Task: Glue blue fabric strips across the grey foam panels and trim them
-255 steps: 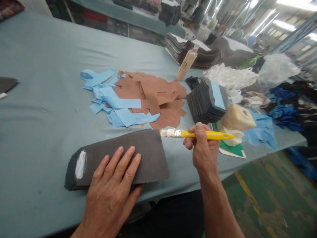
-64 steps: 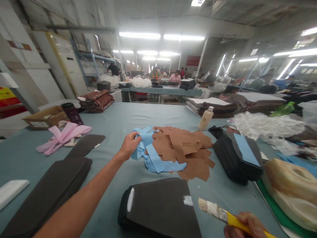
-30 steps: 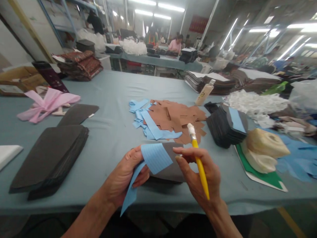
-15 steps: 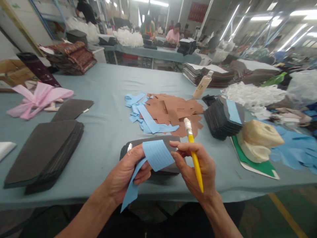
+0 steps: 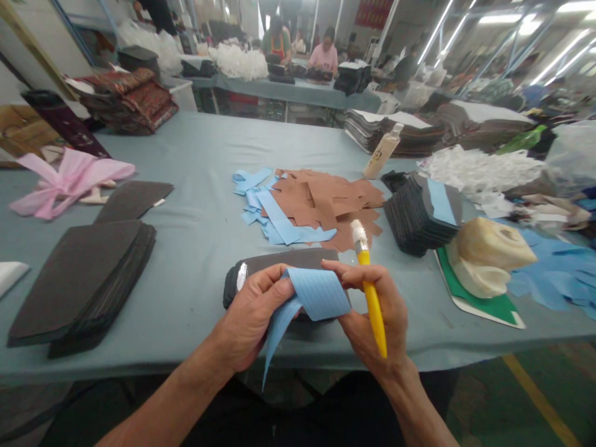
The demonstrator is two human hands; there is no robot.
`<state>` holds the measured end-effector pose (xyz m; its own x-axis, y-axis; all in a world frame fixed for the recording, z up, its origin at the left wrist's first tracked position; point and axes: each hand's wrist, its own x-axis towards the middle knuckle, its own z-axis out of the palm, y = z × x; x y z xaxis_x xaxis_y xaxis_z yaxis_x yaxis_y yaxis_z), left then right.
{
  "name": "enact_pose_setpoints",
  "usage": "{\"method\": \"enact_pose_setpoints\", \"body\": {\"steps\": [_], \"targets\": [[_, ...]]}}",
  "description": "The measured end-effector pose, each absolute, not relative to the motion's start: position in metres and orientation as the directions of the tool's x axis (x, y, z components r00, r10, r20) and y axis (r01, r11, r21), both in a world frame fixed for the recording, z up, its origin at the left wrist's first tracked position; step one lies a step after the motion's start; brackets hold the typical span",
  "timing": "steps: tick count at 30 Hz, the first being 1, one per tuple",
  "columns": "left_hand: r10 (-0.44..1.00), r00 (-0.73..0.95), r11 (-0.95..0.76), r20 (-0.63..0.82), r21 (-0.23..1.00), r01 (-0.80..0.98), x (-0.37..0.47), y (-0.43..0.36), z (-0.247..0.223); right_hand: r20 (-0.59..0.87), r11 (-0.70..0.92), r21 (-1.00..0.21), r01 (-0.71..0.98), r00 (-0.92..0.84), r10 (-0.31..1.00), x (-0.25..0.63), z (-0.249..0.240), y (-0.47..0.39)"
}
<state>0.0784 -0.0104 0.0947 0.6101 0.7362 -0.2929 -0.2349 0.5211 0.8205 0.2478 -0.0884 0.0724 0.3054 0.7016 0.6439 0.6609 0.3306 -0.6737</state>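
A light-blue ribbed strip (image 5: 321, 292) is folded over between my hands, its tail hanging toward the table's front edge. My left hand (image 5: 254, 310) pinches the strip at its left end. With my right hand (image 5: 379, 304) I grip a yellow-handled brush (image 5: 373, 310), its white-coated bristles pointing up and away; the thumb side of that hand is at the strip's right edge. Beneath the hands lies a stack of dark grey pieces (image 5: 288, 257), partly hidden, with a shiny white patch at its left end. Past it is a pile of brown pieces (image 5: 326, 198) beside loose blue strips (image 5: 274, 214).
On the left lies a stack of dark sheets (image 5: 74, 279) near a pink cloth bow (image 5: 69, 177). On the right are a bundled dark stack (image 5: 419, 217), a cream-coloured container (image 5: 493, 254) on a green board, and a bottle (image 5: 382, 152). People work at a far table.
My left hand has moved right, carrying the blue strip toward my right hand. The strip's right end now meets the right fingers. The brush stays in my right hand.
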Motion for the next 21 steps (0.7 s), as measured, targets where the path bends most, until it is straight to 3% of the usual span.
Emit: {"method": "enact_pose_setpoints", "body": {"steps": [4, 8, 14, 21], "targets": [[0.704, 0.633, 0.563, -0.324, 0.797, -0.218, 0.082, -0.01, 0.097, 0.631, 0.228, -0.694, 0.683, 0.425, 0.649, 0.253, 0.067, -0.094], [0.628, 0.707, 0.627, -0.324, 0.749, -0.213, 0.089, -0.011, 0.106, 0.712, 0.201, -0.633, 0.748, 0.459, 0.531, 0.263, 0.068, -0.107], [0.56, 0.764, 0.657, -0.32, 0.734, -0.174, 0.107, -0.018, 0.115, 0.834, 0.215, -0.335, 0.917, 0.183, 0.52, 0.266, 0.079, -0.141], [0.485, 0.806, 0.694, -0.338, 0.71, -0.12, 0.124, -0.033, 0.115, 0.782, 0.16, -0.019, 0.987, -0.085, 0.618, 0.271, 0.075, -0.169]]}}
